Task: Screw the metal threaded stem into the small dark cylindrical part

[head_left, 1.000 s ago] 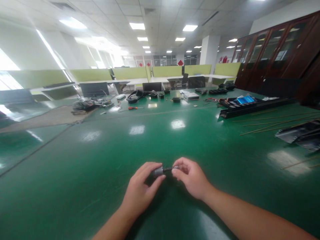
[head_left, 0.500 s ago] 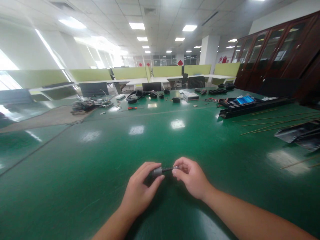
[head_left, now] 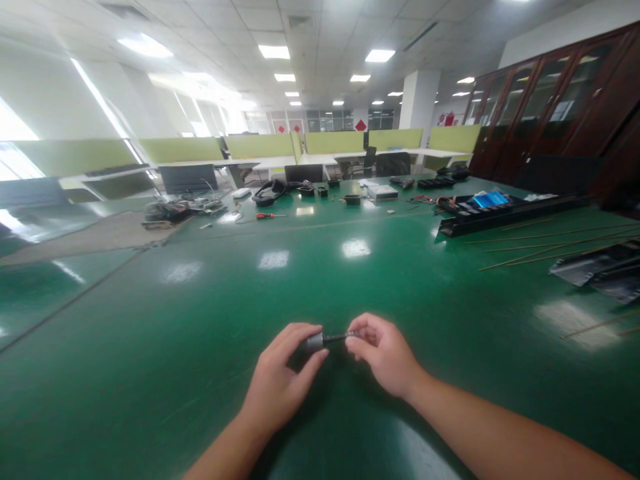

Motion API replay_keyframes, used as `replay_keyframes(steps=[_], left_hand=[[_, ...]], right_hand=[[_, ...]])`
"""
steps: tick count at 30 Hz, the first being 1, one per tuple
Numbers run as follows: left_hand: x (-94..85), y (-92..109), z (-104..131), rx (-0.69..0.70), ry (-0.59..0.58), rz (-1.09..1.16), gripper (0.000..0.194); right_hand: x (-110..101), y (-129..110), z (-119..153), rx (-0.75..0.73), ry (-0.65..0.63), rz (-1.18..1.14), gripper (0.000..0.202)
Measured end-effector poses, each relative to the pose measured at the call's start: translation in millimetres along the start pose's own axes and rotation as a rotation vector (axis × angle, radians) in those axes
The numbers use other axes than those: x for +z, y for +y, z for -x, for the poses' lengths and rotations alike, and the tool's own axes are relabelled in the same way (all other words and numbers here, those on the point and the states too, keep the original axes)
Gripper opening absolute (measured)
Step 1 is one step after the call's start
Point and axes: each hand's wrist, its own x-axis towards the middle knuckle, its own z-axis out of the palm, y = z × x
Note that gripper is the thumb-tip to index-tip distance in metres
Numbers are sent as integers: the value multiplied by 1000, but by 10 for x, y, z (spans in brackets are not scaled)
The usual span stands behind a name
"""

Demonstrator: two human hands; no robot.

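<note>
Cylinder (head_left: pixel 315 343), small and grey, sits at the lower centre of the frame, held above or on the green table (head_left: pixel 225 287); from where I stand I cannot tell which. The left hand (head_left: pixel 277 377) grips it, fingers curled over the top and thumb along the lower side, the gap between them narrow and filled by the grey body. A thin dark shaft (head_left: pixel 336 338) runs out of its right end, nearly level, toward the right hand (head_left: pixel 390 353). There the thumb and forefinger are pinched close on the shaft's far end, the other fingers folded in behind; whether those touch anything, I cannot tell. The two hands are apart, with only the shaft bridging them.

Farther up the tabletop, left of the frame's centre, lies a screwdriver (head_left: pixel 265 216) with an orange handle. A heap of mixed parts (head_left: pixel 170 209) sits at the left, beside a brownish sheet (head_left: pixel 95 239). Near the far edge are a black looped object (head_left: pixel 269 195) and a white box (head_left: pixel 383 192). On the right, a long black channel (head_left: pixel 505 217) lies near a bright blue item (head_left: pixel 491 199), with thin rods (head_left: pixel 560 249) spread below. Dark wooden cabinets (head_left: pixel 543 107) fill the upper right; yellow-green partitions (head_left: pixel 335 143) cross the background.
</note>
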Motion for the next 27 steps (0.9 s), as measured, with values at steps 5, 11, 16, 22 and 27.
replay_keyframes(steps=[5, 11, 16, 22, 27], left_hand=[[3, -3, -11, 7, 13, 1, 22], [2, -1, -13, 0, 10, -3, 22], [-3, -10, -3, 10, 15, -3, 22], [1, -27, 5, -2, 15, -8, 21], [3, -36, 0, -7, 18, -3, 22]], right_hand=[[1, -6, -2, 4, 4, -6, 11], [4, -9, -2, 12, 9, -13, 12], [3, -2, -3, 23, 15, -20, 13], [-1, 21, -7, 28, 23, -23, 14], [-1, 29, -15, 35, 23, -25, 15]])
